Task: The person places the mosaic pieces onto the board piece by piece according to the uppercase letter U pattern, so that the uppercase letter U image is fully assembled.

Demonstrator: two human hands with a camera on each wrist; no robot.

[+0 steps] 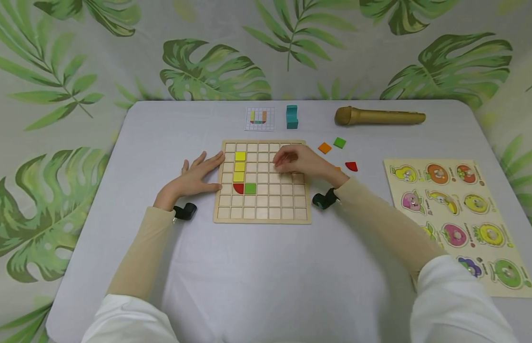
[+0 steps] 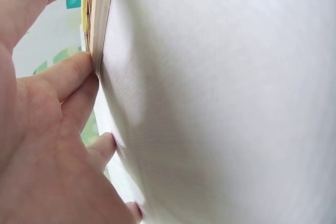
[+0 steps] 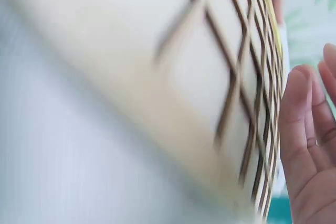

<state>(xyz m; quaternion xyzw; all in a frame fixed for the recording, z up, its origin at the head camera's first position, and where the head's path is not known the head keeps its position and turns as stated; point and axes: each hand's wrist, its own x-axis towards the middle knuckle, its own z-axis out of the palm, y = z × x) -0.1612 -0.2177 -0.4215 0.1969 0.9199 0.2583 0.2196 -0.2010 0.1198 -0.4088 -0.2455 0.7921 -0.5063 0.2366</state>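
Observation:
A wooden grid board lies on the table. On its left part sit several yellow square tiles in a column, with a red quarter-round tile below and a green square tile beside that. My left hand rests at the board's left edge, fingers spread, fingertips touching the rim. Over the board's upper right squares is my right hand, fingers bent and thumb near the fingertips. In the right wrist view its thumb shows close to the fingers; I cannot tell whether a tile is between them.
Right of the board lie an orange tile, a green tile and a red quarter-round tile. Behind are a pattern card, a teal block and a gold microphone. A fruit puzzle board lies at right.

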